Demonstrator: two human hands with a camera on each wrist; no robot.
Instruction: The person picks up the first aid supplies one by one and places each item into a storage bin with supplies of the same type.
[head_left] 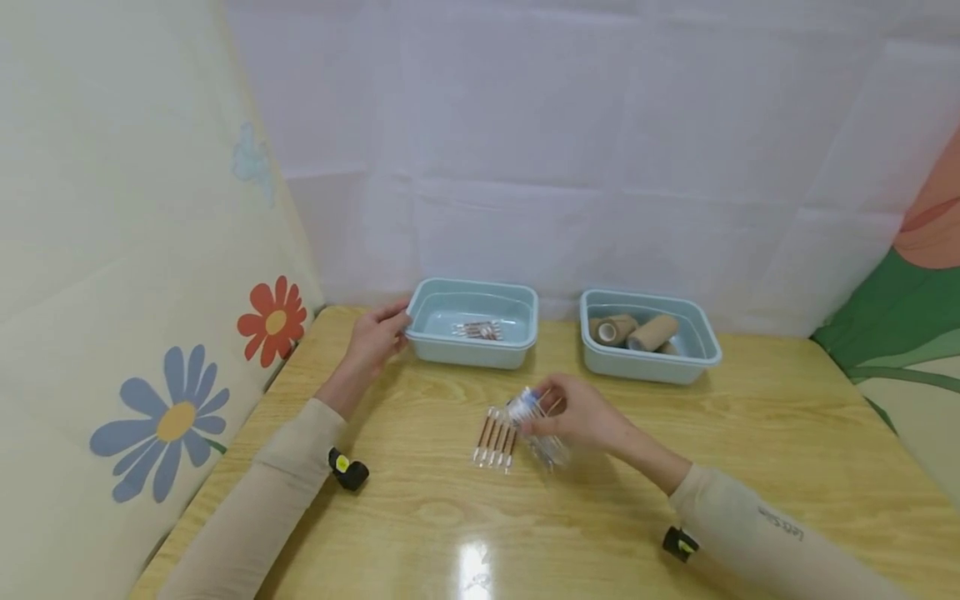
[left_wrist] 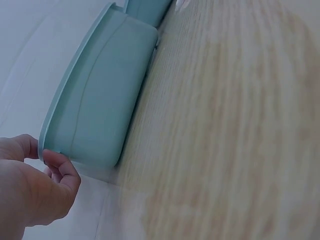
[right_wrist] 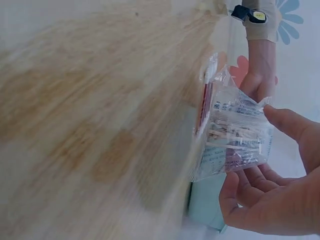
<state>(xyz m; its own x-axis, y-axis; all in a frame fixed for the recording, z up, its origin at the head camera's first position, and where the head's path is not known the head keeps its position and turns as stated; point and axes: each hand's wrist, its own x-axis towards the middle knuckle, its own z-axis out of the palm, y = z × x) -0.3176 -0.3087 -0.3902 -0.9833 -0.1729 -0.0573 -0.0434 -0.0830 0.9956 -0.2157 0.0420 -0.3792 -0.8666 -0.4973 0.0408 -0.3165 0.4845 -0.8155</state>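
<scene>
My left hand (head_left: 377, 335) grips the left end of a light blue plastic basin (head_left: 468, 353), thumb and fingers at its rim in the left wrist view. Inside that basin lies a small packet of cotton swabs (head_left: 478, 330). Between the thumb and fingers of my right hand (head_left: 577, 414) is a clear plastic packet of cotton swabs (right_wrist: 237, 135), printed with blue text and held just above the table. To its left, a flat row of cotton swabs (head_left: 495, 440) with reddish-brown sticks and white tips lies on the wood.
A second light blue basin (head_left: 648, 364) stands to the right, with several brown rolls (head_left: 654, 332) in it. Behind both basins hangs a white cloth (head_left: 510, 150). The wooden table (head_left: 420, 525) meets a flower-printed wall covering (head_left: 112, 275) on the left.
</scene>
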